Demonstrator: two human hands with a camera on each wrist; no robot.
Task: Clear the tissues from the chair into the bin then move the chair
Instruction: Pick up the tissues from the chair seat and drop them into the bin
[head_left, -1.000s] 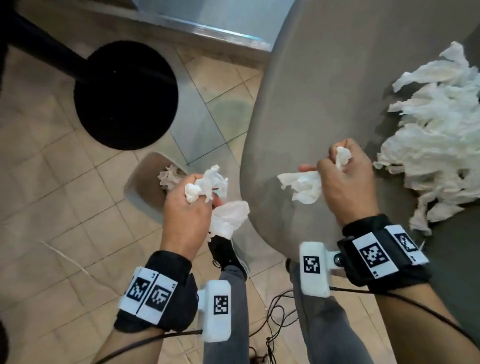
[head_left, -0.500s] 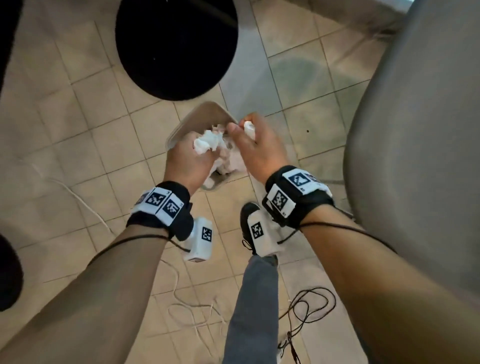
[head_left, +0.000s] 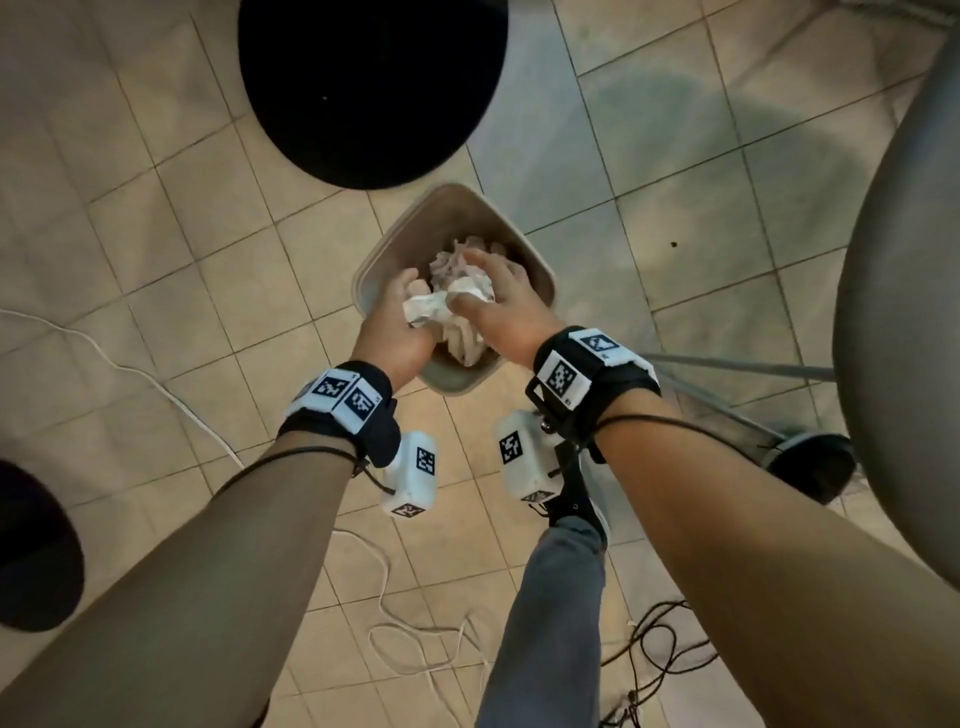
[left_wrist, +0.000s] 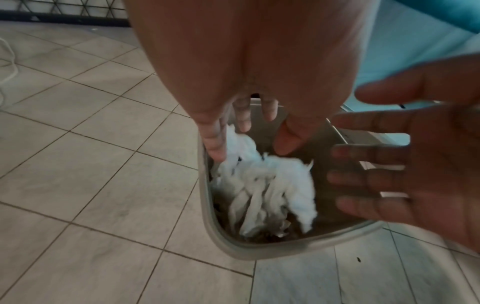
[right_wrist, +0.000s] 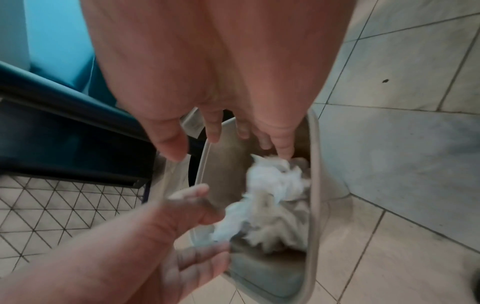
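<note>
Head view — two hands (head_left: 400, 332) (head_left: 506, 306), one bin (head_left: 374, 260)

Bare tiled floor (head_left: 156, 270) around bin (head_left: 535, 270); chair (head_left: 893, 364) rightward.

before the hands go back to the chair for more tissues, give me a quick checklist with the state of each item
1. Left hand has let go: ok, its fingers are spread over the bin in the left wrist view.
2. Right hand has let go: ok, its fingers are spread with nothing gripped.
3. Tissues inside the bin, not on the floor: ok, the white wad sits within the rim and none shows on the tiles nearby.
4. Room in the bin for more: ok, the inner wall still shows above the wad.
5. Chair seat cleared: cannot tell, only its edge is in view.
6. Cables clear of the feet: not ok, loops lie beside the leg.
</note>
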